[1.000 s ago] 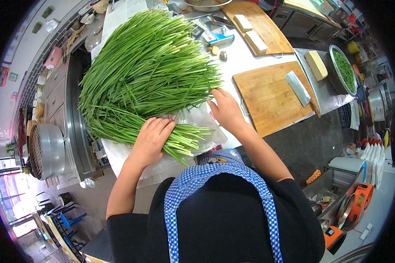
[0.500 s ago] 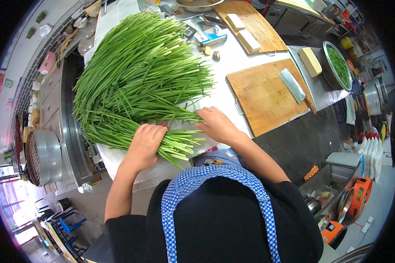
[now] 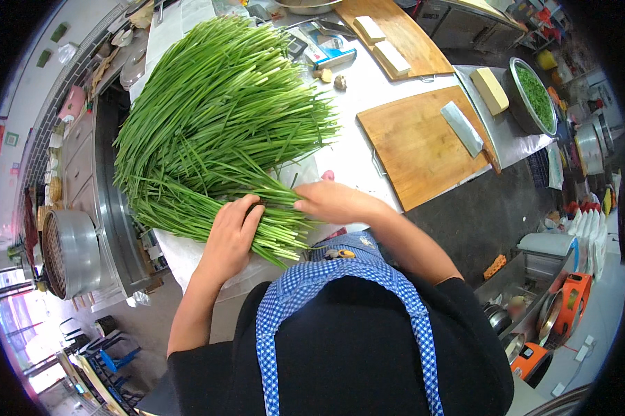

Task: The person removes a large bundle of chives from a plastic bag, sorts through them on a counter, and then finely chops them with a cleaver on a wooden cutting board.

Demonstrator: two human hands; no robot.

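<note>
A big heap of long green garlic chives (image 3: 222, 104) lies on the white-covered table, leaves to the left and pale stem ends to the right. Along the heap's near side is a smaller bundle of chives (image 3: 281, 236). My left hand (image 3: 231, 234) rests over this bundle, its fingers curled round the stems. My right hand (image 3: 337, 202) is at the stem ends, closed on chives just beyond the bundle; its fingertips are partly hidden. Both hands are close together in front of my blue checked apron (image 3: 347, 253).
A wooden cutting board (image 3: 402, 156) with a cleaver (image 3: 462, 130) on it lies to the right. Behind it, another board (image 3: 423, 52) bears two pale blocks (image 3: 391, 58). Further right are a yellowish block (image 3: 490, 91) and a metal bowl of chopped greens (image 3: 533, 97).
My right hand has moved left, bringing the chives in it against the near bundle. My left hand stays on the bundle, its fingers slightly more spread.
</note>
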